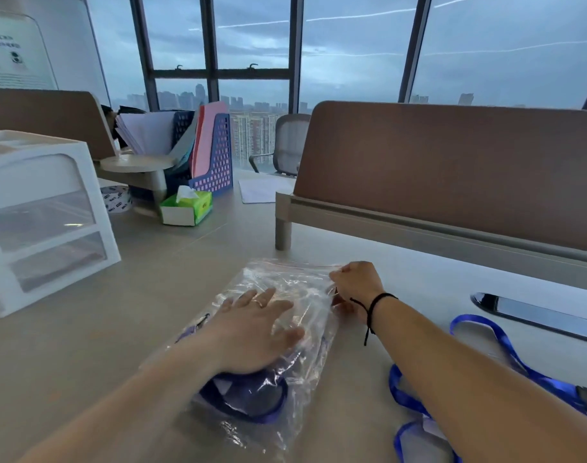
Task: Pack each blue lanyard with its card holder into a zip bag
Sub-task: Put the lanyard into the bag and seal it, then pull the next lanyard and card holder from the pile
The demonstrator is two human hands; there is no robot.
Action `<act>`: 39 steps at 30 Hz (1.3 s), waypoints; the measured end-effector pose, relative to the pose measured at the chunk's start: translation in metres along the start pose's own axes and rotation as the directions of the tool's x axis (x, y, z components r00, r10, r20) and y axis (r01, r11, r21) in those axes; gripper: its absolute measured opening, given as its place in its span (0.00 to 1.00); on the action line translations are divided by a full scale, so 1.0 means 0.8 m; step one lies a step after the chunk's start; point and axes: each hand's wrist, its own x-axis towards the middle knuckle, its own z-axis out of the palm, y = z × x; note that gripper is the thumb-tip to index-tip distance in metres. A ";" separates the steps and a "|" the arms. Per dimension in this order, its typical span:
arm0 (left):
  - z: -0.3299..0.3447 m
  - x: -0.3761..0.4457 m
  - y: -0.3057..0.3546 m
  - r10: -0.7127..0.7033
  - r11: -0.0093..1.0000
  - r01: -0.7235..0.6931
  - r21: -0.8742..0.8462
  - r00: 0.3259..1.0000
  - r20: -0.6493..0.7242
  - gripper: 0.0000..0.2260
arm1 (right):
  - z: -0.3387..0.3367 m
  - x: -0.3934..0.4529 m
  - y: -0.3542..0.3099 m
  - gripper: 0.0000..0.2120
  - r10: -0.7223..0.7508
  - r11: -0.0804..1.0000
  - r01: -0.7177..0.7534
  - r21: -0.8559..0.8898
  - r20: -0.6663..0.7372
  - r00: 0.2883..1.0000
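Note:
A clear zip bag (278, 282) lies on the desk in front of me with a coiled blue lanyard (248, 399) inside its near end. My left hand (255, 325) rests flat on the middle of the bag, fingers spread. At the bag's far right corner, on the zip edge, my right hand (355, 279) is pinched shut. Loose blue lanyards (485, 332) lie on the desk to the right, partly hidden under my right forearm. I cannot make out a card holder clearly.
A white drawer unit (45, 215) stands at the left. Behind it are a green tissue pack (188, 208), a tape roll (116, 198) and a blue file rack (215, 155). A brown desk divider (452, 175) runs across the right. A dark cable slot (532, 315) sits far right.

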 end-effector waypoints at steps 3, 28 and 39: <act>0.002 -0.014 0.007 -0.039 0.998 0.039 0.044 0.999 0.001 0.35 | 0.002 -0.008 0.001 0.10 -0.010 0.999 0.008 -0.052 -0.036 0.999; 0.020 -0.023 -0.004 -0.035 0.996 0.029 0.086 0.996 0.078 0.47 | -0.026 -0.081 0.013 0.25 -0.303 0.850 0.283 -0.444 0.028 0.953; 0.005 -0.062 0.092 0.095 0.993 -0.113 -0.041 0.948 -0.304 0.27 | -0.158 -0.203 0.041 0.02 -0.352 0.847 0.353 -0.397 0.079 0.933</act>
